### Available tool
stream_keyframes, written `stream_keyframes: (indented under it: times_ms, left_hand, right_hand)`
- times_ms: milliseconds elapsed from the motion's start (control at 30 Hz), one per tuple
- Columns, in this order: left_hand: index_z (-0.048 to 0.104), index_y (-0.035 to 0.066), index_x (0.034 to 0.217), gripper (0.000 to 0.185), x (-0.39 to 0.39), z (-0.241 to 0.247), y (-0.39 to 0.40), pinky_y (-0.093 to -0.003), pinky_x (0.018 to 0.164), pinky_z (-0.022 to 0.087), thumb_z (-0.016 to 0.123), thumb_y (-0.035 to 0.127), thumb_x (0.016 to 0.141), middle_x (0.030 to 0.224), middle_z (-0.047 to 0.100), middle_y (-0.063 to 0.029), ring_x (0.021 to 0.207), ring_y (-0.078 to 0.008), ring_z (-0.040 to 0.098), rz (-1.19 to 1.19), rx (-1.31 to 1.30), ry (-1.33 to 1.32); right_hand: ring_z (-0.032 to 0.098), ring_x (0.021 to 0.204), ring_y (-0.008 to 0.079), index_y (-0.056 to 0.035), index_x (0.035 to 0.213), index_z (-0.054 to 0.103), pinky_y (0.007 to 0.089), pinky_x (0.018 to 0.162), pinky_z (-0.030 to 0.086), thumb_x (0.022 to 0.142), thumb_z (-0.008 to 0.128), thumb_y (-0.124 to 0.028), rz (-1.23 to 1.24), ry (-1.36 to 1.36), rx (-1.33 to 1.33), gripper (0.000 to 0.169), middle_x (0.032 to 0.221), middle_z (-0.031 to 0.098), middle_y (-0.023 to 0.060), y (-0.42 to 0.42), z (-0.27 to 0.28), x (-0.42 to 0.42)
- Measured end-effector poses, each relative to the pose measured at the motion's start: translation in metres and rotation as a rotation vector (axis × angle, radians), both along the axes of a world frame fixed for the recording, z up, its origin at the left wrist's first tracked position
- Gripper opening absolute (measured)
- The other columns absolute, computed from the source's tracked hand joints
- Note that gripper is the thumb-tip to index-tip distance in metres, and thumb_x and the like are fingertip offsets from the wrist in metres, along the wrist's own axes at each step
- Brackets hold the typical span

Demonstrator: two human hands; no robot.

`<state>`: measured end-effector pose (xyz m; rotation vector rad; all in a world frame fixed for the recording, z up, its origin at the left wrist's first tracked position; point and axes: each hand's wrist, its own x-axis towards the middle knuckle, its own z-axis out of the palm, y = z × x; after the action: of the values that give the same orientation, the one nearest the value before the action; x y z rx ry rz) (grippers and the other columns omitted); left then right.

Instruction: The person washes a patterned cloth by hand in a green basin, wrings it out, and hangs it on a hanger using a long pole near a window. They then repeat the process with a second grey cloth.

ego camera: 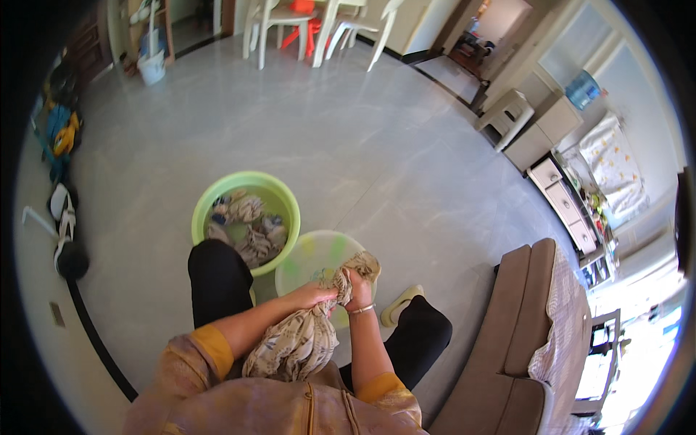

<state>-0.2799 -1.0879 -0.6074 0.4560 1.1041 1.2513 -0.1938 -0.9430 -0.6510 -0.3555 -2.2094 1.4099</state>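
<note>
A beige patterned cloth (296, 342) is bunched and twisted between my hands, its fuller end hanging over my lap. My left hand (312, 295) grips it at the gathered neck. Just beyond, my right hand (360, 291) is closed round the twisted part, and a loose end puffs out past the fingers. Beneath the hands stands a pale translucent basin (293, 261), partly hidden by my arms and the cloth. Touching it on the left is a larger green basin (296, 209), where several pieces of wet cloth (258, 242) lie in water.
A brown sofa (484, 348) runs along the right. White chairs (283, 22) and a mop bucket (151, 68) stand at the far side of the tiled floor (348, 136). A self-balancing scooter (68, 228) leans by the left wall. A stool (508, 114) is at upper right.
</note>
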Motion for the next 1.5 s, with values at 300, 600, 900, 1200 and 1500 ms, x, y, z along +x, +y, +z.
stream_keyframes:
  times_ms: [300,600,900,1200,1500]
  left_hand:
    - [0.041,-0.018,0.101,0.056,0.006,0.0,-0.002,-0.0422,0.069,0.049,0.052,0.034,0.086,0.079,0.059,-0.0308,0.077,-0.0384,0.063,0.064,-0.245,0.879]
    - [0.048,0.005,0.103,0.048,-0.011,0.015,-0.016,-0.0245,0.054,0.042,0.042,0.052,0.093,0.079,0.052,-0.0048,0.059,-0.0099,0.049,-0.073,0.117,0.0]
    - [0.05,0.008,0.103,0.031,-0.009,0.057,-0.022,-0.02,0.042,0.037,0.035,0.034,0.098,0.08,0.051,-0.0067,0.054,-0.0097,0.045,-0.184,0.266,-0.713]
    - [0.048,0.002,0.111,0.038,0.008,0.024,-0.019,-0.0257,0.056,0.044,0.036,0.035,0.096,0.089,0.053,-0.0109,0.063,-0.0138,0.05,-0.211,0.478,-0.921]
    - [0.051,0.005,0.113,0.036,0.006,0.04,0.0,-0.0259,0.054,0.046,0.044,0.037,0.096,0.082,0.056,-0.0075,0.059,-0.015,0.053,0.229,0.62,-0.942]
  right_hand:
    - [0.06,0.08,0.0218,0.0001,0.094,0.061,0.0344,0.073,0.046,0.071,0.064,-0.014,-0.249,-0.52,-0.349,0.028,0.088,0.064,0.0123,-0.005,0.025,-0.046]
    - [0.034,0.126,0.0285,-0.0062,0.14,0.032,0.0386,0.101,0.034,0.069,0.071,-0.01,-0.031,-0.337,0.033,0.081,0.137,0.032,0.0183,-0.002,0.079,-0.039]
    - [0.034,0.13,0.0334,-0.019,0.142,0.034,0.0467,0.102,0.035,0.069,0.073,-0.033,0.565,-0.034,-0.971,0.084,0.149,0.021,0.0118,0.019,0.109,-0.054]
    - [0.039,0.125,0.0393,-0.0168,0.113,0.061,0.0686,0.097,0.031,0.086,0.055,-0.048,0.949,0.643,-1.41,0.042,0.144,0.032,0.0095,-0.003,0.06,-0.042]
    - [0.049,0.116,0.0375,-0.0122,0.127,0.048,0.0571,0.098,0.038,0.081,0.054,-0.06,0.211,0.392,-1.321,0.066,0.128,0.05,0.0147,-0.013,0.056,-0.01]
